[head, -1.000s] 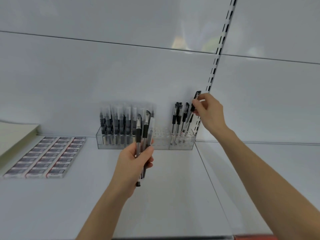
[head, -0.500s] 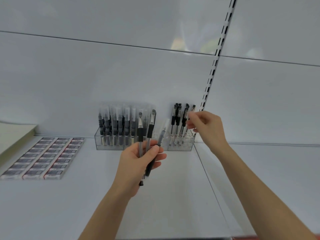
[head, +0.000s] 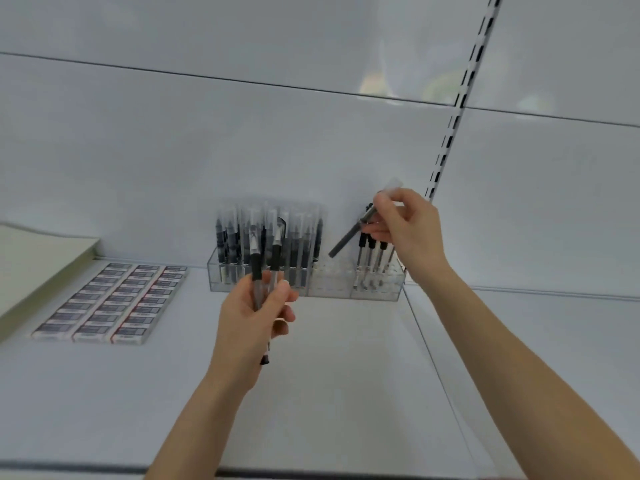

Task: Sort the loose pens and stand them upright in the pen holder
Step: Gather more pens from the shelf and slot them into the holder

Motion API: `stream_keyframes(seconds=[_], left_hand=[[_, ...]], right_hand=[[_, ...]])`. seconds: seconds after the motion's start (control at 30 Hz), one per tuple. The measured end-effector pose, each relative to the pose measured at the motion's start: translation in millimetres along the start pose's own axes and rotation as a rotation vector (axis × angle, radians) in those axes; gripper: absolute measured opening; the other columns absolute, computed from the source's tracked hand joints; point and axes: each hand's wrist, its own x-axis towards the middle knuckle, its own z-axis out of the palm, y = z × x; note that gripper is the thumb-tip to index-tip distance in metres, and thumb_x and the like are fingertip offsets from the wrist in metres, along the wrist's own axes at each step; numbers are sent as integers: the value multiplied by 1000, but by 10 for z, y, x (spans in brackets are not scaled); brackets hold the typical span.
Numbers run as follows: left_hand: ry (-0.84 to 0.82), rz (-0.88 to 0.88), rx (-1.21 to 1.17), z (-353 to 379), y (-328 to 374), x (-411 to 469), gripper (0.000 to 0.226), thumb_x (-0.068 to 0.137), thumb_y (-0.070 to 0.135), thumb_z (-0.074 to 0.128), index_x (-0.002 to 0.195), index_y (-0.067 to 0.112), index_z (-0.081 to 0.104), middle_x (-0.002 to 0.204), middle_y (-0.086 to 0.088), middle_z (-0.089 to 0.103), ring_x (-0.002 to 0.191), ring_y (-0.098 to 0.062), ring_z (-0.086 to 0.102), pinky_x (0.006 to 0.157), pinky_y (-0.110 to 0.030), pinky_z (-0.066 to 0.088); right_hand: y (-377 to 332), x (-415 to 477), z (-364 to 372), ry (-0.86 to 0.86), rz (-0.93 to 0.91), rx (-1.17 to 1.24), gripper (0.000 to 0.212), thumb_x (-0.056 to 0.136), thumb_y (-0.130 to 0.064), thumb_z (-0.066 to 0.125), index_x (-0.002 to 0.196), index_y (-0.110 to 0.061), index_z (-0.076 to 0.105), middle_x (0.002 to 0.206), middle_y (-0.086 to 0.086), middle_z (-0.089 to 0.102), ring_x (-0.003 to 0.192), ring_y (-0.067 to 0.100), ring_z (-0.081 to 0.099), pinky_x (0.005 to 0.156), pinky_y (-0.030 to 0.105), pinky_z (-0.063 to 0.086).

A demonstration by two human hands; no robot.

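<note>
A clear pen holder stands against the back wall of the white shelf. Its left section is packed with several upright pens, its middle section holds none, and its right section holds a few black pens. My left hand grips a small bundle of pens in front of the holder's left part. My right hand pinches one grey pen near its clear cap, tilted with its lower end over the holder's middle section.
Rows of boxed erasers lie on the shelf to the left, beside a pale board. A slotted upright rail runs up the back wall on the right. A seam splits the shelf surface.
My right hand took one pen from the bundle in my left hand and lifted it over the holder's middle. My left hand stayed in place with fewer pens.
</note>
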Motion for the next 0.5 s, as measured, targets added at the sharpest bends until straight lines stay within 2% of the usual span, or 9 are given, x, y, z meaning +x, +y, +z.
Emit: stream_keyframes(seconds=[0.1, 0.2, 0.3, 0.37, 0.4, 0.47, 0.5], left_hand=[[45, 2, -4, -67, -12, -4, 7, 90, 12, 54, 90, 8, 60, 62, 0, 44, 44, -7, 39, 38, -17, 32], [67, -30, -25, -124, 0, 3, 10, 91, 8, 53, 88, 9, 62, 62, 0, 42, 45, -7, 39, 38, -17, 32], [75, -38, -24, -186, -9, 10, 12, 90, 5, 53, 85, 9, 63, 59, 0, 46, 45, -9, 40, 40, -18, 34], [70, -27, 18, -210, -19, 4, 10, 89, 7, 55, 84, 10, 63, 54, 2, 51, 45, -10, 43, 43, -21, 34], [68, -24, 24, -211, -18, -1, 9, 89, 8, 57, 84, 12, 63, 55, 2, 54, 45, -11, 46, 44, -21, 35], [68, -27, -15, -206, -4, -21, 10, 88, 6, 57, 86, 13, 62, 64, -1, 62, 48, -9, 53, 45, -20, 41], [64, -29, -36, -200, 4, -29, 10, 87, 4, 57, 87, 13, 62, 68, -3, 64, 49, -8, 55, 45, -19, 44]], right_hand=[[47, 149, 189, -25, -70, -111, 10, 93, -19, 52, 92, -10, 57, 75, 4, 65, 57, 4, 65, 61, 17, 55], [90, 250, 366, -101, -98, -227, 9, 94, -18, 51, 91, -11, 56, 80, 9, 63, 52, 1, 61, 55, 11, 50], [110, 309, 466, -194, -80, -331, 11, 94, -18, 50, 90, -10, 56, 84, 11, 62, 59, 10, 61, 54, 10, 50], [155, 317, 516, -274, -61, -430, 16, 95, -17, 49, 91, -3, 58, 87, 18, 63, 59, 15, 60, 60, 18, 53], [186, 304, 547, -313, -44, -482, 21, 95, -17, 49, 92, 2, 58, 88, 21, 65, 60, 18, 61, 66, 26, 55], [266, 249, 600, -364, -10, -550, 28, 94, -17, 50, 95, 9, 60, 86, 26, 67, 69, 30, 66, 79, 43, 54], [298, 222, 605, -368, 8, -556, 30, 93, -18, 52, 95, 10, 61, 85, 26, 68, 75, 33, 67, 82, 46, 53]])
